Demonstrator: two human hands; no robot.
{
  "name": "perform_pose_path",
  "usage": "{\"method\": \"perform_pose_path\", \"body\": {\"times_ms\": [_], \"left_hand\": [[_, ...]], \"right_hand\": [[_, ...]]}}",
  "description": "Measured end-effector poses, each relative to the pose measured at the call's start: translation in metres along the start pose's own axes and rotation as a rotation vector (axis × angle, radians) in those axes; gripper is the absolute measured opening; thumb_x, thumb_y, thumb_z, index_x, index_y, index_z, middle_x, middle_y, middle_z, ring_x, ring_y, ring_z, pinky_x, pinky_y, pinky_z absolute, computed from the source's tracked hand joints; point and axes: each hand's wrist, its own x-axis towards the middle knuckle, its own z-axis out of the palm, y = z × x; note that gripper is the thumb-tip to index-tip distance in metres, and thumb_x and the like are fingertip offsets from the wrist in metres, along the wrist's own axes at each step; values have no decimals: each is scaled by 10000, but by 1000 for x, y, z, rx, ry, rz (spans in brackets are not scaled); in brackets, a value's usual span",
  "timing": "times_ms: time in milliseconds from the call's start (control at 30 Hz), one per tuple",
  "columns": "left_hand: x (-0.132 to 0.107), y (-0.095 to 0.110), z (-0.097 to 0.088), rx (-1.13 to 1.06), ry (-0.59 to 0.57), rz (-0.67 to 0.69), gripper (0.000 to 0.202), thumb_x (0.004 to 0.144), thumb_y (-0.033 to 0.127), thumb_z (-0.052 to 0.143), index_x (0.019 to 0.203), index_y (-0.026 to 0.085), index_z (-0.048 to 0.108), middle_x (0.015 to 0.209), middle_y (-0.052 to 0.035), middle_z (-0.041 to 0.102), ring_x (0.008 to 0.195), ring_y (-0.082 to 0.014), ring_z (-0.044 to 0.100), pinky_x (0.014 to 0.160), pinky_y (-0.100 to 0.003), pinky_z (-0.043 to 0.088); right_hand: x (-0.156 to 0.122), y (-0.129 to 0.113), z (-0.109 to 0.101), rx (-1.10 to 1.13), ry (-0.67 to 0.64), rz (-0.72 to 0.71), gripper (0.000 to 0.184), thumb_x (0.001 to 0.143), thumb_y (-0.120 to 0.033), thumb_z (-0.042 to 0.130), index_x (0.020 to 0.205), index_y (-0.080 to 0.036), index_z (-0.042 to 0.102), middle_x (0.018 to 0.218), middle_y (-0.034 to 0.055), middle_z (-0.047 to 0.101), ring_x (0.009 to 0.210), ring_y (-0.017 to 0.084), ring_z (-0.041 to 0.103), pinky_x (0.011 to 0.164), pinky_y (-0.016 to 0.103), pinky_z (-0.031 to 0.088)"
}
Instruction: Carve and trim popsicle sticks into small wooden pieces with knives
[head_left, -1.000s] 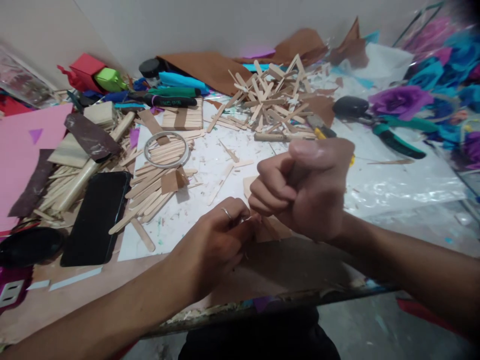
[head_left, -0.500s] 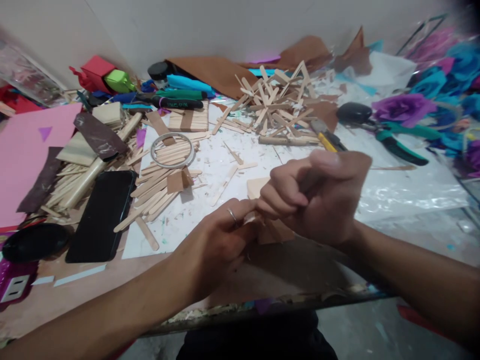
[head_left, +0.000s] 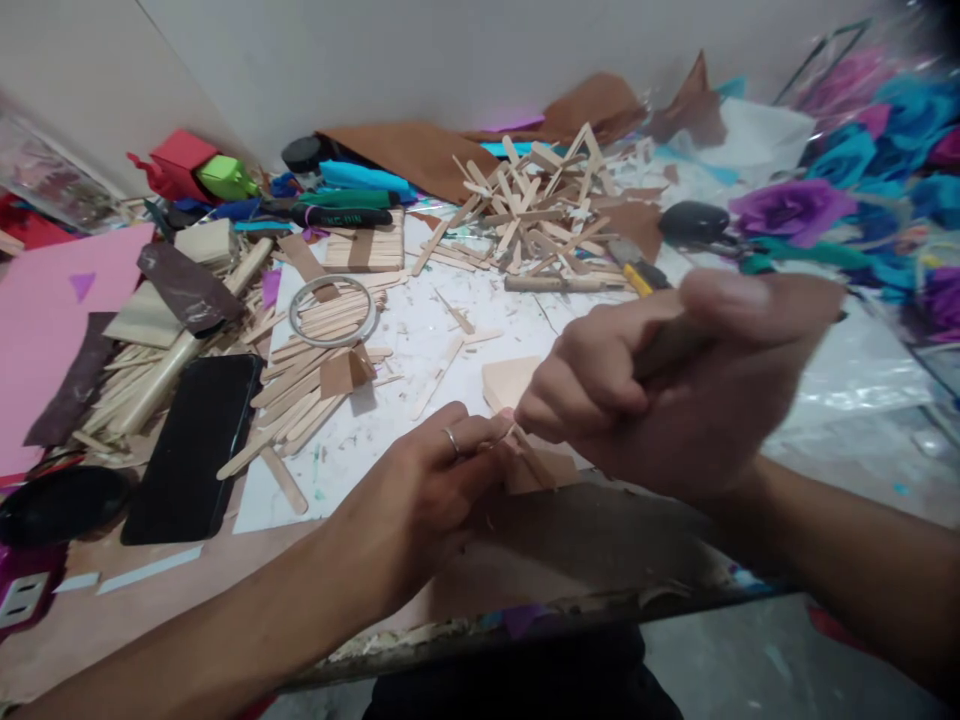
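My left hand [head_left: 424, 490], a ring on one finger, is closed in a pinch on a short thin wooden stick [head_left: 531, 460] near the table's front edge. My right hand [head_left: 675, 400] is a fist just right of it, wrapped round a brownish handle [head_left: 670, 345]; its tip is hidden by the fingers where they meet the stick. The hand is blurred. A flat pale wooden piece [head_left: 508, 380] lies under the two hands on the white sheet [head_left: 405, 340].
A heap of craft sticks [head_left: 532, 205] lies at the back and more sticks [head_left: 315, 375] at left, under a tape ring [head_left: 332, 311]. A black phone [head_left: 191, 445], a pink sheet [head_left: 45, 330], green-handled pliers [head_left: 757, 262] and paper flowers [head_left: 825, 190] surround the work spot.
My right fist has risen and shifted right, closer to the camera, and the handle in it now shows. My left hand keeps its pinch in nearly the same place.
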Motion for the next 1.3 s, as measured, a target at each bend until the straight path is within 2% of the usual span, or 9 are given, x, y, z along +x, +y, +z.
{"method": "perform_pose_path", "body": {"times_ms": [200, 333, 567, 900, 1033, 1133, 1167, 1233, 1300], "left_hand": [[-1, -8, 2, -57, 35, -70, 219, 954, 436, 668, 998, 241, 756, 881, -23, 645, 738, -158, 572, 610, -277, 413], [-1, -6, 4, -77, 74, -54, 214, 938, 417, 688, 964, 217, 758, 882, -32, 672, 773, -175, 595, 648, -287, 442], [0, -8, 0, 44, 29, 40, 185, 967, 356, 640, 1002, 222, 763, 932, -48, 703, 855, -211, 635, 690, -312, 488], [1, -3, -1, 81, 11, 66, 196, 969, 342, 614, 1012, 224, 765, 911, -49, 679, 840, -210, 625, 667, -310, 477], [1, -11, -1, 159, 12, 154, 236, 1013, 351, 556, 1063, 219, 744, 868, -42, 647, 759, -180, 594, 642, -305, 463], [1, -14, -5, 263, -40, 252, 206, 1015, 320, 567, 1057, 231, 748, 945, -50, 667, 816, -182, 612, 696, -308, 477], [1, -14, -7, 312, -53, 285, 184, 1006, 310, 590, 1060, 237, 749, 984, -54, 675, 847, -187, 618, 719, -310, 480], [2, -13, -10, 414, -62, 340, 150, 986, 289, 627, 1058, 242, 749, 1024, -59, 685, 873, -193, 618, 740, -314, 477], [3, -12, -14, 498, -85, 390, 134, 974, 245, 631, 1035, 236, 750, 1031, -64, 694, 858, -191, 605, 732, -317, 462]], "right_hand": [[4, 20, 2, 102, -20, -24, 533, 866, -428, 596, 492, -222, 276, 430, -63, 275, 404, 78, 267, 466, 305, 292], [3, 23, 4, 121, 36, -20, 487, 859, -366, 558, 481, -226, 285, 424, -58, 265, 399, 88, 266, 456, 326, 255], [1, 21, 7, 87, 60, 27, 461, 870, -375, 489, 483, -230, 287, 440, -48, 277, 413, 96, 261, 459, 332, 257], [-1, 46, 4, 70, 41, -170, 528, 986, -372, 539, 509, -217, 372, 481, -58, 293, 423, 86, 211, 445, 297, 223], [4, 27, 10, 123, 107, -76, 637, 920, -510, 630, 457, -218, 304, 423, -60, 242, 397, 85, 239, 433, 293, 247], [3, 5, 10, 66, 201, -7, 762, 892, -621, 643, 423, -216, 199, 386, -53, 176, 377, 88, 191, 419, 305, 226], [2, 1, 8, 53, 135, 13, 771, 905, -636, 620, 407, -212, 212, 379, -50, 160, 366, 92, 214, 416, 303, 233], [1, -1, 4, 89, 163, -83, 732, 920, -616, 601, 437, -200, 240, 402, -55, 158, 379, 84, 186, 428, 287, 223], [1, 7, -1, 94, 126, -65, 662, 922, -579, 569, 460, -206, 278, 405, -56, 193, 389, 85, 181, 433, 285, 231]]}}
